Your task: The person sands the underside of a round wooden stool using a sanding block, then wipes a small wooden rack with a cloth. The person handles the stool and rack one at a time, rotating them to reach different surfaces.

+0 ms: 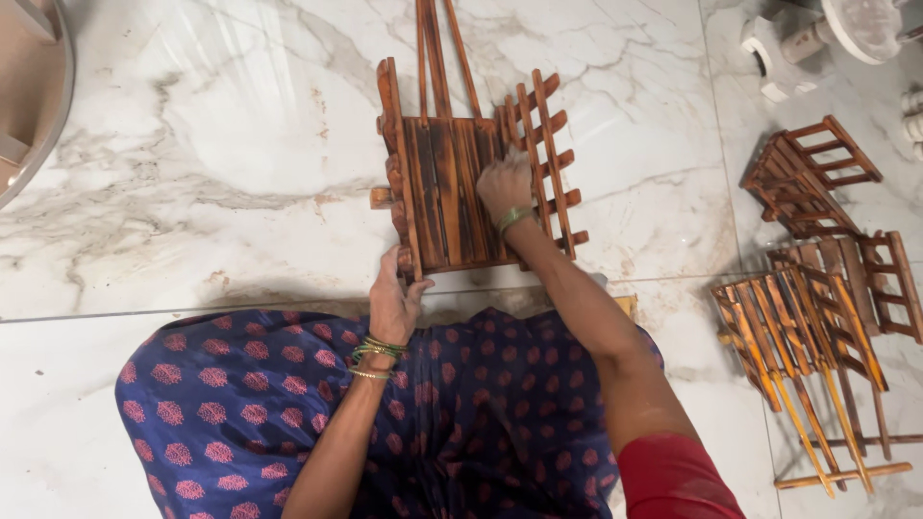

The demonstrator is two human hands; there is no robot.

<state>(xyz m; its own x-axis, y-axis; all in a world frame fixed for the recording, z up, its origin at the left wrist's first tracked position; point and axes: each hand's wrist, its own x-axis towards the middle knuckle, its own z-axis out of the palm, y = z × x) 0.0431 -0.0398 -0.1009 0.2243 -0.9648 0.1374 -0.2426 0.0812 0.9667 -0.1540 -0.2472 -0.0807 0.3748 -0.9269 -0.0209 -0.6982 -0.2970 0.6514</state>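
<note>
White marble floor (212,144) with grey veins is carrying everything. Dark wooden slatted rack (461,183) is lying on it at centre. Three more similar racks (817,288) are sitting clustered at right. White round object (817,38) is resting top right, round tray edge (29,96) top left.

A person seen from above, wearing a dark blue garment (240,413) printed all over with small pinkish-red motifs, spread wide across the lap. The left hand (394,303) has a stack of thin green and gold bangles (375,354) at the wrist. The right hand (505,187) has one green band (514,217) at the wrist. A red sleeve (673,476) covers the right upper arm; both forearms are bare.
</note>
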